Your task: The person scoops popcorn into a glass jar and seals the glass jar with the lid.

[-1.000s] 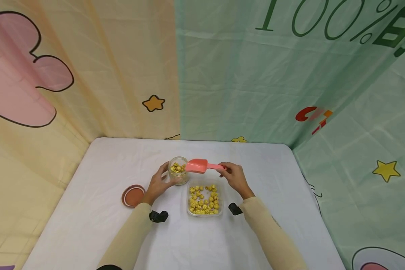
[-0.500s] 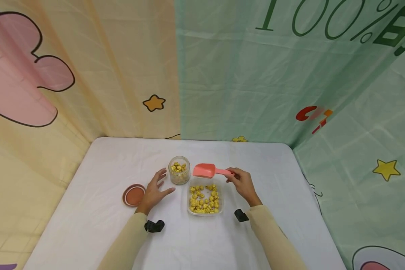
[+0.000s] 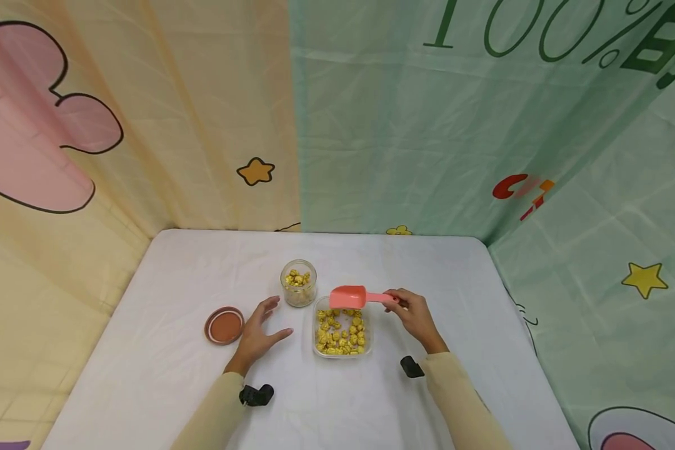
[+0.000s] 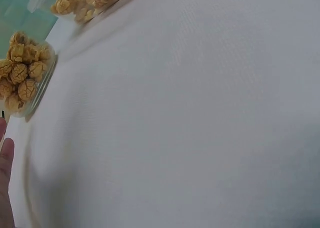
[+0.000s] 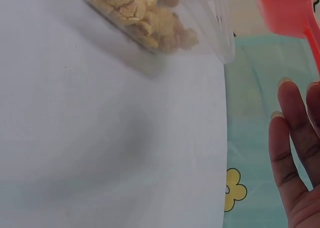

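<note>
Well beyond and to the left of the left grip (image 3: 257, 337), a pink cartoon shape (image 3: 34, 119) covers part of the backdrop (image 3: 349, 125). Just left of that grip, a round brown lid (image 3: 224, 326) with a pale ring lies flat on the white-covered bench (image 3: 315, 412). The left grip itself has its fingers and thumb spread apart, above a beige sleeve (image 3: 210, 412) and a black wrist camera (image 3: 257, 395). Ahead and a little right of its fingertips stands an upright glass jar (image 3: 299, 300), partly filled with yellow popcorn (image 3: 297, 279). Directly right of its thumb sits a clear tub (image 3: 341, 357) holding more popcorn (image 3: 332, 337), between the two grips. A coral-pink scoop (image 3: 347, 297) extends leftward from the right grip (image 3: 416, 315), which is clamped on its handle, thumb against fingers; the scoop's bowl overlaps the tub's far rim in the head view, while the right wrist view shows a gap between them. High beyond the right grip, large green writing (image 3: 444, 24) reads "100%", followed by a cropped green character that I cannot read. Farther right is a yellow star (image 3: 644, 280).
</note>
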